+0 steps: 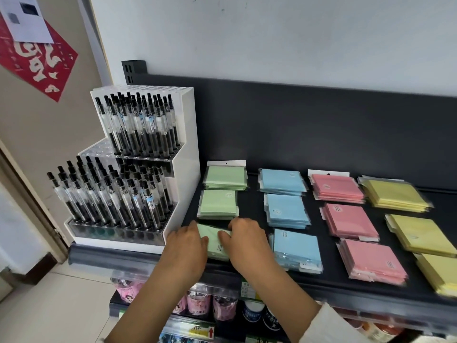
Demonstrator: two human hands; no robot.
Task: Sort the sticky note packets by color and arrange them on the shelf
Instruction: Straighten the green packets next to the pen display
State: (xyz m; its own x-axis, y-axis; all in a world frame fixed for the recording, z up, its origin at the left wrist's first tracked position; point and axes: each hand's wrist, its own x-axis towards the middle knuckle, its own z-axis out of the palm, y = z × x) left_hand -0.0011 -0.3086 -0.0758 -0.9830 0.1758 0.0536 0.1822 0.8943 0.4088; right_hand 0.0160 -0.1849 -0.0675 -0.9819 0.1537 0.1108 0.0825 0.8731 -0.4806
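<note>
Sticky note packets lie in colour columns on the dark shelf (247,201): green (217,204) at left, then blue (286,210), pink (350,221) and yellow (420,233). Each column holds three stacks from back to front. Both hands are on the front green stack (214,240). My left hand (186,246) holds its left side, fingers curled over the edge. From the right, my right hand (243,240) grips the same stack, thumb on top.
A white tiered display (183,169) full of black pens stands at the shelf's left end, close to the green column. A lower shelf (222,308) with bottles and cups sits below the front edge. The wall rises behind.
</note>
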